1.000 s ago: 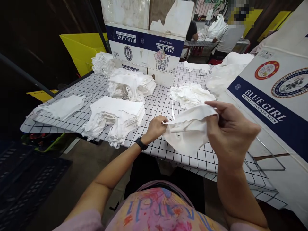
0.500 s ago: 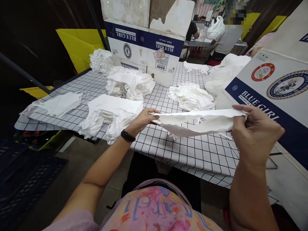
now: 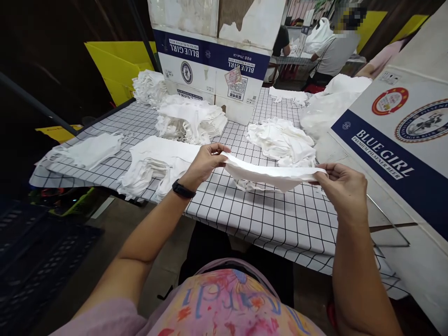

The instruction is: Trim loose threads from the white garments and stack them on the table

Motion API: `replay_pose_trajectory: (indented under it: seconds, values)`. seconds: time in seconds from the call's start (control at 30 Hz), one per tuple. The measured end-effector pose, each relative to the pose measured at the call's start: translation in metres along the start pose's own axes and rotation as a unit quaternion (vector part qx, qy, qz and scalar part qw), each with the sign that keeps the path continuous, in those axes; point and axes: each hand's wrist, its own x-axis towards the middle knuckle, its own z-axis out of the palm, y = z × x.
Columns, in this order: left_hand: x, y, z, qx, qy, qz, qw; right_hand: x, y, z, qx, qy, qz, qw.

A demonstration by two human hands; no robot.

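Observation:
Between my two hands a white cloth garment [image 3: 269, 173] is stretched above the checked tablecloth [image 3: 245, 210], sagging a little in the middle. My left hand [image 3: 206, 164] pinches its left end between thumb and fingers. At the other end, my right hand [image 3: 345, 189] pinches the top edge. Thin strap-like parts hang under the cloth; its exact kind is unclear. Left of my left hand lies a neat stack of similar white garments [image 3: 163, 151]. A loose heap of white garments [image 3: 282, 140] is just beyond the held one.
Upright beer cartons stand at the back [image 3: 210, 74] and the right [image 3: 385, 140]. More white stacks [image 3: 191, 116] lie before the back carton, with a flat white piece [image 3: 91, 150] at far left. A bent metal rod [image 3: 392, 228] sits by the right carton. Other people sit farther back.
My right hand has moved left and slightly down, closer to my left hand. The garment, earlier pulled wide and gaping, now hangs slacker, with its upper edge curved.

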Motion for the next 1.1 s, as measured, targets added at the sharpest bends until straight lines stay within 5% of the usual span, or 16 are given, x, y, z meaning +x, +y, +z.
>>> replay_pose_trajectory:
  seconds: [0.47,0.63,0.77,0.87,0.97,1.1]
  values:
    - [0.009,0.011,-0.022,0.291,0.072,0.171,0.938,0.010,0.004,0.003,-0.052,0.098,-0.011,0.994]
    - [0.009,0.029,-0.021,0.310,0.104,0.225,0.918,0.010,-0.002,0.000,-0.026,0.115,-0.046,0.992]
    - [0.005,0.033,-0.020,0.276,0.121,0.213,0.929,0.001,-0.009,-0.006,0.031,0.086,-0.020,0.996]
    - [0.003,0.029,-0.018,0.192,0.109,0.166,0.961,-0.011,-0.012,-0.014,0.035,0.012,-0.025,0.999]
    - [0.001,0.029,-0.015,0.102,0.118,0.157,0.975,-0.029,-0.015,-0.023,0.008,-0.164,-0.060,0.985]
    - [-0.003,0.040,-0.007,0.037,0.122,0.146,0.981,-0.057,-0.020,-0.019,0.004,-0.439,-0.147,0.886]
